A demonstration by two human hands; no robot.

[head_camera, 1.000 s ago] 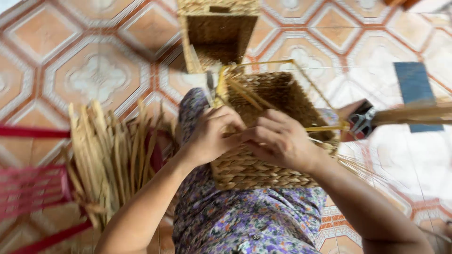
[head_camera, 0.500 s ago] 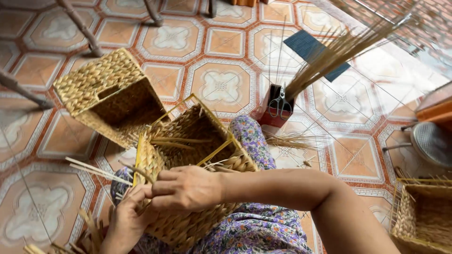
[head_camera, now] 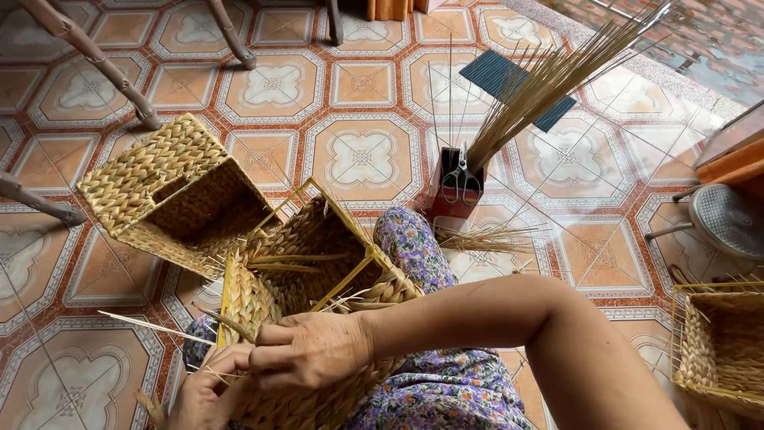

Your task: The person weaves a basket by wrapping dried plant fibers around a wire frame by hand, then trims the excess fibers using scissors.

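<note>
Basket: a half-woven straw basket (head_camera: 318, 271) on a yellow wire frame (head_camera: 350, 239), tilted on the person's lap, its open mouth facing up and away; loose strand ends stick out along the near rim.
Right hand: the right hand (head_camera: 310, 350) lies across the near rim, fingers curled down over the weave and closed on it.
Left hand: the left hand (head_camera: 203, 394) is low at the basket's near left corner, fingers bent around thin straw strands (head_camera: 159, 328); partly hidden by the right hand, so how tight the hold is cannot be told.
Lap: a purple flowered dress (head_camera: 414, 255) under the basket.
Second basket: a finished one (head_camera: 159, 191) lies on its side just left of the first, touching or nearly so.
Holder: a red box (head_camera: 442, 203) just beyond the knee, with scissors (head_camera: 460, 181) and a long bundle of thin sticks (head_camera: 549, 80) leaning up to the right.
Mat: a dark blue mat (head_camera: 497, 76) behind the sticks.
Third basket: another framed one (head_camera: 724, 350) at the right edge.
Floor: patterned orange tiles (head_camera: 362, 155).
</note>
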